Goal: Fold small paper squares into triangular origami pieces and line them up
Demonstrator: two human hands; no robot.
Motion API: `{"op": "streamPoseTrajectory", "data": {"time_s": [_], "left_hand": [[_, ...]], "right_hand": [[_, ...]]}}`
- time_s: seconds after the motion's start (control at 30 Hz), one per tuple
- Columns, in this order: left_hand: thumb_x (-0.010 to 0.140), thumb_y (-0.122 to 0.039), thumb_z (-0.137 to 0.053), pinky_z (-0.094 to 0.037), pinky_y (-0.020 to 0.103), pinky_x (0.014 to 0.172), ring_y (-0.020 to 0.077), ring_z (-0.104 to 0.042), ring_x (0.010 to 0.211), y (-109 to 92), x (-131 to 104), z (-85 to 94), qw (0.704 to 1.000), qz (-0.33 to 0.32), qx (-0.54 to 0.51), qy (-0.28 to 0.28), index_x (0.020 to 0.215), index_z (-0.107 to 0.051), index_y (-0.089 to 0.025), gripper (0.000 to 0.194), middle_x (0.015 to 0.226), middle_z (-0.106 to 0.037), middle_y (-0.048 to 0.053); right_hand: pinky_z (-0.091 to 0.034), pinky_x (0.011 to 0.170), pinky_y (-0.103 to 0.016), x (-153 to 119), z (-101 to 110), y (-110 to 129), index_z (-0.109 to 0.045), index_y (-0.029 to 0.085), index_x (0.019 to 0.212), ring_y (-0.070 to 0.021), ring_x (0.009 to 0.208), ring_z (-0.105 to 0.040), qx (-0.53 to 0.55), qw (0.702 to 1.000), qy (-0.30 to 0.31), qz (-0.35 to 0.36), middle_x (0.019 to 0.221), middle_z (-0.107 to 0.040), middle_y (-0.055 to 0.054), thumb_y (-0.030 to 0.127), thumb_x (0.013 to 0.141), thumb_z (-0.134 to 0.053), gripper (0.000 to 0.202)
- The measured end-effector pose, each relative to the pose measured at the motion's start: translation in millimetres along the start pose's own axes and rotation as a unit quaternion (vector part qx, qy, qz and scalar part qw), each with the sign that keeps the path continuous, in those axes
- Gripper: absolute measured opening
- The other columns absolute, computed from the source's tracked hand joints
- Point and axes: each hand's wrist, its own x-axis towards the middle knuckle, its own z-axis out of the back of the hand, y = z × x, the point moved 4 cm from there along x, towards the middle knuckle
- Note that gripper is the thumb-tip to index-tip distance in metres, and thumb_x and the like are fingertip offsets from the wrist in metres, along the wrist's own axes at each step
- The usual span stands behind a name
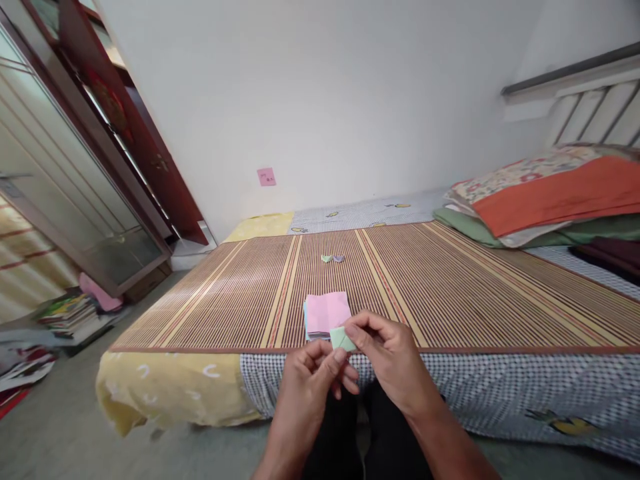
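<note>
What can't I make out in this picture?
In the head view:
- Green paper: its far side faces away, and the left hand and right hand cover parts of it.
- Paper stack: the pink top sheet hides most of what lies beneath.
- Wall note: writing too small to read.
- Dark-clothed legs: cut off by the bottom edge.

One green paper (341, 340), one paper stack (327, 309) and two folded shapes (327, 259) show.
</note>
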Motion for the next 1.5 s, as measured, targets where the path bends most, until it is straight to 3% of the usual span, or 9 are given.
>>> {"op": "streamPoseTrajectory", "data": {"time_s": [0.3, 0.47, 0.6, 0.77, 0.97, 1.17, 1.37, 1.5], "left_hand": [[0.084, -0.034, -0.077, -0.041, 0.019, 0.050, 0.0115, -0.065, 0.053, 1.3, 1.2, 4.5, 0.999, -0.007, -0.045, -0.005, 0.071, -0.065, -0.012, 0.028, 0.064, -0.072, 0.006], [0.088, -0.035, -0.074, -0.052, 0.023, 0.061, 0.0155, -0.071, 0.071, -8.7, -5.7, 9.8, 0.993, -0.083, -0.043, -0.077, 0.096, -0.065, -0.018, 0.021, 0.083, -0.072, 0.002], [0.091, -0.035, -0.070, -0.054, 0.026, 0.069, 0.0166, -0.071, 0.078, -18.4, -13.1, 10.1, 0.984, -0.138, 0.011, -0.112, 0.090, -0.066, -0.018, 0.017, 0.083, -0.073, 0.003], [0.083, -0.030, -0.078, -0.054, 0.025, 0.069, 0.0156, -0.068, 0.071, -17.5, -10.7, 10.7, 0.987, -0.115, 0.000, -0.113, 0.078, -0.071, -0.015, 0.017, 0.075, -0.076, 0.005], [0.081, -0.029, -0.080, -0.053, 0.025, 0.068, 0.0157, -0.068, 0.070, -11.0, -6.0, 14.3, 0.986, -0.097, -0.061, -0.121, 0.079, -0.072, -0.015, 0.017, 0.074, -0.076, 0.006], [0.082, -0.027, -0.079, -0.052, 0.024, 0.070, 0.0139, -0.065, 0.069, -17.7, -11.0, 13.6, 0.981, -0.133, -0.043, -0.137, 0.075, -0.070, -0.017, 0.015, 0.071, -0.072, 0.001], [0.082, -0.026, -0.079, -0.053, 0.022, 0.068, 0.0131, -0.066, 0.068, -23.1, -15.1, 10.4, 0.976, -0.151, -0.008, -0.157, 0.073, -0.067, -0.017, 0.017, 0.070, -0.069, 0.000], [0.077, -0.028, -0.084, -0.052, 0.022, 0.063, 0.0129, -0.066, 0.065, -21.1, -12.2, 14.6, 0.977, -0.123, -0.061, -0.163, 0.089, -0.069, -0.017, 0.022, 0.070, -0.070, 0.000]], "right_hand": [[-0.047, 0.064, -0.023, 2.3, -1.5, 2.3, -0.071, 0.019, 0.078, -0.0134, 0.069, -0.060, 0.046, 0.999, 0.024, 0.005, 0.073, -0.065, 0.000, 0.035, 0.093, -0.068, 0.022], [-0.047, 0.060, -0.022, 2.1, -3.3, -10.3, -0.074, 0.019, 0.084, -0.0117, 0.064, -0.057, 0.130, 0.991, -0.002, -0.033, 0.070, -0.062, 0.001, 0.039, 0.090, -0.072, 0.020], [-0.048, 0.060, -0.023, -0.5, -5.2, -12.1, -0.075, 0.019, 0.084, -0.0120, 0.063, -0.057, 0.126, 0.991, -0.029, -0.029, 0.066, -0.062, 0.001, 0.038, 0.091, -0.072, 0.020], [-0.051, 0.062, -0.023, -2.8, -7.1, 0.4, -0.075, 0.019, 0.086, -0.0133, 0.065, -0.061, 0.081, 0.996, -0.027, 0.007, 0.069, -0.065, 0.000, 0.034, 0.092, -0.069, 0.017], [-0.051, 0.063, -0.023, -4.4, -9.1, 5.7, -0.074, 0.020, 0.087, -0.0134, 0.067, -0.062, 0.049, 0.998, -0.029, 0.039, 0.073, -0.067, 0.000, 0.031, 0.095, -0.066, 0.015], [-0.053, 0.069, -0.027, -4.6, -13.3, 4.7, -0.073, 0.020, 0.092, -0.0159, 0.073, -0.064, 0.087, 0.996, 0.002, 0.020, 0.080, -0.068, -0.001, 0.033, 0.094, -0.067, 0.014], [-0.045, 0.064, -0.023, -1.9, -19.7, 8.5, -0.069, 0.019, 0.079, -0.0122, 0.067, -0.053, 0.141, 0.989, 0.046, -0.005, 0.071, -0.057, 0.002, 0.034, 0.095, -0.067, 0.022], [-0.045, 0.064, -0.024, -2.4, -22.9, 8.6, -0.069, 0.019, 0.082, -0.0124, 0.068, -0.052, 0.162, 0.986, 0.043, -0.002, 0.073, -0.057, 0.002, 0.034, 0.095, -0.067, 0.020]]}}
